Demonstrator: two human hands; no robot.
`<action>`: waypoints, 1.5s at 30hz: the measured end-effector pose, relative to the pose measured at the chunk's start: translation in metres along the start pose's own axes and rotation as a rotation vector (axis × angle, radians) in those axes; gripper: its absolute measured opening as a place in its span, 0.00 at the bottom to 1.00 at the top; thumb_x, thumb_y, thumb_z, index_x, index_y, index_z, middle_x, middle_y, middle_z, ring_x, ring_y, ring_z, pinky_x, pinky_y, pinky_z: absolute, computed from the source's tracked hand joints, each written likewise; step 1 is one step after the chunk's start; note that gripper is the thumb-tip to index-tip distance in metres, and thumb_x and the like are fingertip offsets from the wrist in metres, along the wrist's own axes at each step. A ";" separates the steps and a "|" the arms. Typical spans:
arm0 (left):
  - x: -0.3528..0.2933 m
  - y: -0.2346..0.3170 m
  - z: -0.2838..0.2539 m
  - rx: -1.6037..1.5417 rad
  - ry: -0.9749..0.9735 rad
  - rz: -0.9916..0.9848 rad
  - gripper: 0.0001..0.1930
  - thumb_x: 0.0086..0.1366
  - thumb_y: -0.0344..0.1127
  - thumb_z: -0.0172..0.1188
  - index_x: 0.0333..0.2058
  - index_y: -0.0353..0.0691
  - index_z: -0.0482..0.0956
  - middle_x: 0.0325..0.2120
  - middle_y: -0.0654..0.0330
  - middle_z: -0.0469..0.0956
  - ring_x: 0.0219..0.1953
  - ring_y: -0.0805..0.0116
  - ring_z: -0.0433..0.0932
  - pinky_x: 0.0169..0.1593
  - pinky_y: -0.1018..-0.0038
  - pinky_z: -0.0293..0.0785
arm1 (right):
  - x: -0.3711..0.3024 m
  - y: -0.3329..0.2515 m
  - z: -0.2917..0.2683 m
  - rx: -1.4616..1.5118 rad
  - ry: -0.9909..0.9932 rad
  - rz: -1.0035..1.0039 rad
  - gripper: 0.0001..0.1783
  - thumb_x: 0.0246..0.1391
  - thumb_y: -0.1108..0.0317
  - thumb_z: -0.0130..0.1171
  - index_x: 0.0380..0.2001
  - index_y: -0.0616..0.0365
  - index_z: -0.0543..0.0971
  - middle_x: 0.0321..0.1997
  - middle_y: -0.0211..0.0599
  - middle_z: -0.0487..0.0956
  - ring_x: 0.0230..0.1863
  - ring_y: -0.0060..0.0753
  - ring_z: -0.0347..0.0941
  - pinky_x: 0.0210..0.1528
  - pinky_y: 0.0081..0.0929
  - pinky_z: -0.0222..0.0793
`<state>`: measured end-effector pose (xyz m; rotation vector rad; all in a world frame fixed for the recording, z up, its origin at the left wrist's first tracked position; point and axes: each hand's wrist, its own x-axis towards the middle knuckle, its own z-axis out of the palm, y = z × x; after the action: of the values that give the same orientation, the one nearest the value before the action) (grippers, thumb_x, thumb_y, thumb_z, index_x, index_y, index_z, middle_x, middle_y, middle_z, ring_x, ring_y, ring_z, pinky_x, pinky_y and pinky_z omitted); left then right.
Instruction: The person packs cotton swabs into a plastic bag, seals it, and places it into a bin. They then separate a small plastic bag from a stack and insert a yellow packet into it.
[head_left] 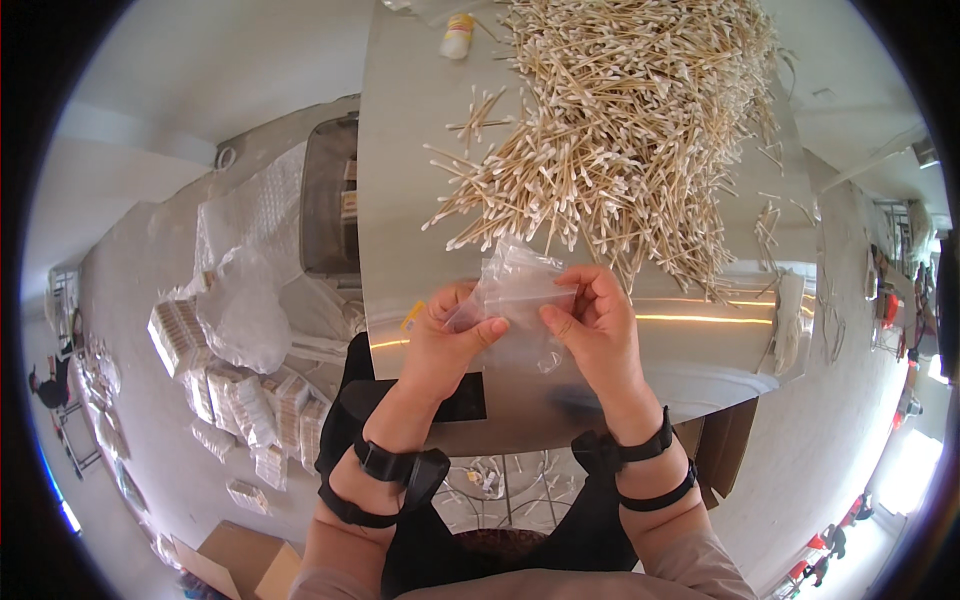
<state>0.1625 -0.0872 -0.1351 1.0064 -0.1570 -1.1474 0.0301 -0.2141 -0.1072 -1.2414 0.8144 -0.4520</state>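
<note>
Over the near end of the counter (420, 180), left hand (443, 342) and right hand (598, 335) pinch a clear plastic bag (524, 302), swab heap (620, 130) lying farther; light, even thumb pressure should steady its thin film nicely.

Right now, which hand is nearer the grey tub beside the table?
Left. In the picture, the left hand is below and right of the tub; the right hand is farther right, across the clear bag.

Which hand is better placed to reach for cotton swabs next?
Right, I'd judge: the right hand sits nearer the cotton swab pile, while the left hand pinches the clear plastic bag and could steady it.
</note>
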 end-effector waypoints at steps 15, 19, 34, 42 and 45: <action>0.001 0.001 -0.001 -0.179 0.001 -0.011 0.14 0.57 0.24 0.65 0.42 0.39 0.76 0.39 0.64 0.78 0.41 0.75 0.76 0.47 0.77 0.74 | 0.003 -0.002 -0.007 0.322 0.093 0.084 0.07 0.52 0.78 0.62 0.34 0.60 0.74 0.33 0.25 0.75 0.31 0.14 0.68 0.35 0.11 0.64; 0.001 -0.002 -0.001 -0.172 -0.072 0.010 0.13 0.58 0.24 0.64 0.42 0.39 0.76 0.38 0.64 0.78 0.40 0.75 0.76 0.46 0.78 0.74 | 0.006 0.002 -0.009 0.438 0.074 0.051 0.08 0.52 0.80 0.61 0.34 0.59 0.74 0.36 0.27 0.76 0.35 0.16 0.69 0.39 0.13 0.65; -0.003 0.018 0.001 -0.032 -0.193 -0.160 0.23 0.69 0.51 0.49 0.52 0.38 0.70 0.41 0.64 0.75 0.44 0.76 0.73 0.45 0.77 0.71 | 0.005 -0.008 -0.010 0.187 -0.020 -0.054 0.10 0.52 0.82 0.59 0.36 0.61 0.72 0.38 0.30 0.74 0.38 0.18 0.70 0.40 0.17 0.69; -0.009 0.016 0.009 0.472 -0.182 -0.128 0.21 0.73 0.45 0.44 0.55 0.36 0.68 0.44 0.67 0.73 0.46 0.80 0.68 0.50 0.79 0.65 | 0.006 0.006 -0.005 0.247 0.089 -0.041 0.14 0.52 0.82 0.58 0.43 0.60 0.72 0.35 0.25 0.74 0.38 0.15 0.69 0.42 0.14 0.68; -0.007 0.011 0.013 0.439 -0.221 -0.066 0.19 0.72 0.41 0.47 0.56 0.36 0.67 0.45 0.66 0.73 0.47 0.80 0.68 0.50 0.79 0.65 | 0.005 0.002 -0.002 0.136 0.039 -0.001 0.16 0.52 0.81 0.59 0.45 0.60 0.72 0.38 0.27 0.74 0.40 0.16 0.68 0.43 0.15 0.67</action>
<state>0.1590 -0.0882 -0.1172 1.2729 -0.5748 -1.3141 0.0312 -0.2184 -0.1103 -1.1103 0.8031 -0.5250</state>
